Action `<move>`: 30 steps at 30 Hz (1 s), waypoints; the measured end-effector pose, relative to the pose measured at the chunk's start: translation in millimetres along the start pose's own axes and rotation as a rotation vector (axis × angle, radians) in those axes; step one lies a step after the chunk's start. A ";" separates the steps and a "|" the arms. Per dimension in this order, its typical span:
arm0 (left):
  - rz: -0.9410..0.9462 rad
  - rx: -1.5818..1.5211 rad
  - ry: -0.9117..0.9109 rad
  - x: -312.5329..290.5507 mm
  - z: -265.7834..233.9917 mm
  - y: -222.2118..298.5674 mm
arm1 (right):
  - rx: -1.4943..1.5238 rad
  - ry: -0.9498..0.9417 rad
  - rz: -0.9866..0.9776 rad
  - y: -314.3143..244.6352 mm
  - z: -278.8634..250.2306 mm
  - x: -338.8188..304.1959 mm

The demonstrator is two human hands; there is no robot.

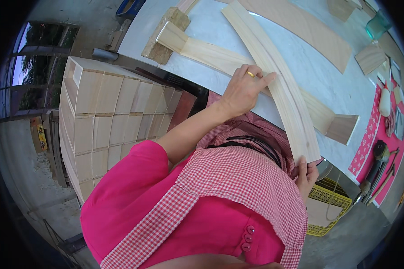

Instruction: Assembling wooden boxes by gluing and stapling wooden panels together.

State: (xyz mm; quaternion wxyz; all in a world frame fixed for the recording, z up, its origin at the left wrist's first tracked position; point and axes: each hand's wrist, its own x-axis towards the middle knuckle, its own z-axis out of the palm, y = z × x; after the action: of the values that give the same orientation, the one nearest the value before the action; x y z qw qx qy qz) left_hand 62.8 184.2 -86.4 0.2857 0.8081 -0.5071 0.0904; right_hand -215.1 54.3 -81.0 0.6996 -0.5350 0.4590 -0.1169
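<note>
A long pale wooden board (288, 96) lies slantwise over a wooden frame piece (215, 56) on the white tabletop. My left hand (244, 89), a gold ring on one finger, is closed on the board's left edge near its middle, the thumb on top. At the near end my right hand (306, 174) grips the board, thumb above; its fingers are partly hidden. The frame piece has a short upright at each end, the right one (343, 128) near the table's edge. Its left end rests against a rough wood block (166, 38).
A wide thin board (312, 33) and a small wooden square (371, 58) lie farther back. Glue bottle (384, 102) and hand tools (376, 163) sit on a pink cloth at right. Stacked wooden boxes (121, 96) stand left; a yellow crate (330, 197) is below the table.
</note>
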 end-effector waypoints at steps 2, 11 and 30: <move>-0.022 0.043 -0.045 6.0 1.1 -1.0 | 0.002 0.010 -0.015 2.4 -0.2 0.2; 0.091 0.201 -0.106 8.7 7.5 -3.9 | -0.001 -0.001 -0.019 5.5 -3.9 0.5; 0.041 -0.001 -0.035 -4.7 -0.4 3.9 | -0.010 0.006 -0.039 -5.0 2.0 0.6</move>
State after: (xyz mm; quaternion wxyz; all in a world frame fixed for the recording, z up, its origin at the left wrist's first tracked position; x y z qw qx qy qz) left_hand 57.2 186.8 -86.7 0.2755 0.7987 -0.5286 0.0819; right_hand -211.6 53.1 -77.0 0.6931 -0.5472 0.4510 -0.1297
